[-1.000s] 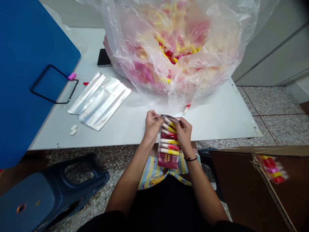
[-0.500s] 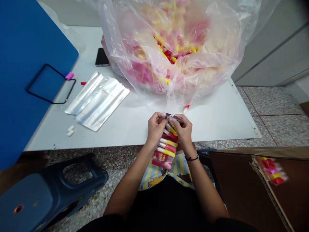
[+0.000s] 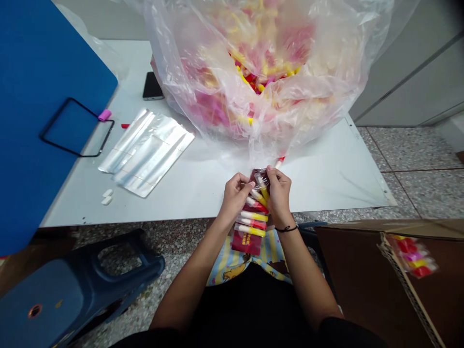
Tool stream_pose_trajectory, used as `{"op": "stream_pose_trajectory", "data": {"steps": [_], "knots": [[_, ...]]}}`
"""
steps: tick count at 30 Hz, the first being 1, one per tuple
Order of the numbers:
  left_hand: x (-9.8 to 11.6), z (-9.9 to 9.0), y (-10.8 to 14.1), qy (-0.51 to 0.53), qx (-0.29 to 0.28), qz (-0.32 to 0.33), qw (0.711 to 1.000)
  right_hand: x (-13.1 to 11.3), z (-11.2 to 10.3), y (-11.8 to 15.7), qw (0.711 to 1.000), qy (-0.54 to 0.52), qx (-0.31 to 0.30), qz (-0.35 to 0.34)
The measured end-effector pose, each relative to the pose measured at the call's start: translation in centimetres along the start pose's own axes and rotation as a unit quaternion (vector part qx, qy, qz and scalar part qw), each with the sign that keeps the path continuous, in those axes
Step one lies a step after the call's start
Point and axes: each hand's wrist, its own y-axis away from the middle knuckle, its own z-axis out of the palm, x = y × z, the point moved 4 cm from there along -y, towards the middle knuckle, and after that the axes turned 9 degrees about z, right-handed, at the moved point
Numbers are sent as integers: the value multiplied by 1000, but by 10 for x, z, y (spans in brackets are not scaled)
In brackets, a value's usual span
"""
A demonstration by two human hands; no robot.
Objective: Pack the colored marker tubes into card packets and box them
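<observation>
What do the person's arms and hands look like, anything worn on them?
The left hand and right hand are bare, with no gloves, and the forearms are uncovered. A thin black cord bracelet circles the right wrist; the left wrist has none. Black sleeves show at the bottom of the view.

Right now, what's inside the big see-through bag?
The clear plastic bag holds a heap of pink, yellow and red pieces; the folds blur them, and whatever lies deeper is covered.

The right hand point(image 3: 278, 193) has risen, its fingers point(image 3: 270, 170) pinching the top of the strip of sleeved tubes point(image 3: 253, 218) (now bunched tighter), while the left hand point(image 3: 235, 197) sits lower than before.
</observation>
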Motion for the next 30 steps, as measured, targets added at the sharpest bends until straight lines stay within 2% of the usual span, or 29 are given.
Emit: {"op": "stream_pose_trajectory", "data": {"steps": [4, 7, 9, 12, 14, 20, 24, 26, 30], "knots": [[3, 3, 2, -32, 19, 56, 998, 3, 1, 0, 996, -57, -6, 61], [6, 5, 4, -73, 50, 88, 992, 4, 1, 0, 993, -84, -11, 82], [6, 6, 5, -75, 36, 72, 994, 3, -1, 0, 992, -90, -11, 82], [7, 8, 5, -83, -29, 31, 996, 0, -3, -1, 994, -86, -10, 66], [9, 8, 4, -92, -51, 10, 994, -4, -5, 1, 997, -61, -9, 47], [13, 8, -2, -15, -23, -6, 1000, -20, 3, 19, 998, 22, -42, -29], [11, 9, 1, 39, -28, -29, 998, -20, 4, 23, 997, 33, -54, -34], [10, 7, 5, 36, -39, -41, 998, -20, 1, 20, 999, 29, -37, -26], [13, 5, 9, -38, -59, -53, 996, -26, -3, 14, 1000, -15, -6, -19]]}}
